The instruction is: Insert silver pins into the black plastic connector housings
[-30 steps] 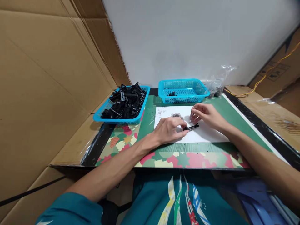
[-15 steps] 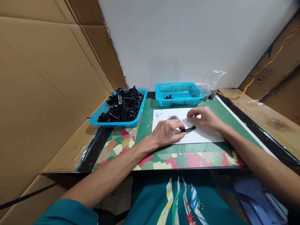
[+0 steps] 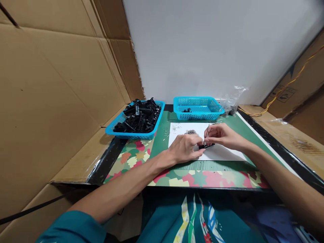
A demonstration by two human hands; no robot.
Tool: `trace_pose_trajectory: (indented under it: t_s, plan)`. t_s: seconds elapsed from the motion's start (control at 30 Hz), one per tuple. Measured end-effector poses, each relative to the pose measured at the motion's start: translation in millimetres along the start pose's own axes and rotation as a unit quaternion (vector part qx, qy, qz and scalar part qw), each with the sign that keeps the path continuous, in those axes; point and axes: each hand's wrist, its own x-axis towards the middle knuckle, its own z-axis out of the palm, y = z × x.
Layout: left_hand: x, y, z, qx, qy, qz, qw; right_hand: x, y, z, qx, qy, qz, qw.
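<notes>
My left hand [image 3: 186, 148] rests on the white paper sheet [image 3: 181, 158], its thumb and fingers closed on one end of a slim black plastic part [image 3: 209, 146]. My right hand [image 3: 224, 136] is right beside it, fingertips pinched around a thin metal tool [image 3: 208, 130], perhaps tweezers. The tool stands nearly upright above the part; its tip is hidden by the fingers. Just behind my left hand is a small pile of tiny metal pieces [image 3: 190, 132]. More thin pieces [image 3: 176, 127] are scattered at the sheet's far left corner.
On the left, a blue basket [image 3: 131, 135] is heaped with black plastic parts [image 3: 141, 116]. Behind the sheet, another blue basket [image 3: 198, 116] holds a few black parts. A clear plastic bag [image 3: 231, 103] sits beside it. Cardboard walls [image 3: 63, 84] stand at both sides.
My right hand has come left and closer to my left hand, bringing the thin tool over the black part. My left hand still holds the part. The camera view has shifted slightly.
</notes>
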Motion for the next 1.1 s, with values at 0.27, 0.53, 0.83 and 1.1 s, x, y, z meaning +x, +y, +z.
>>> trace_pose_trajectory:
  t_s: [0.27, 0.53, 0.83, 1.1]
  plan:
    - [2, 2, 0.1, -0.001, -0.004, -0.010, 1.000, -1, 3, -3, -0.042, -0.014, -0.018, 0.999]
    - [4, 5, -2.6, -0.033, 0.002, -0.066, 0.997, -2, -10, 4, -0.184, 0.015, -0.058, 0.981]
    - [6, 6, -3.3, -0.038, 0.002, -0.051, 0.998, -5, -9, -6, -0.091, 0.005, -0.030, 0.995]
    - [6, 7, -4.3, -0.042, -0.001, -0.046, 0.998, -5, -10, -1, -0.099, -0.009, -0.039, 0.994]
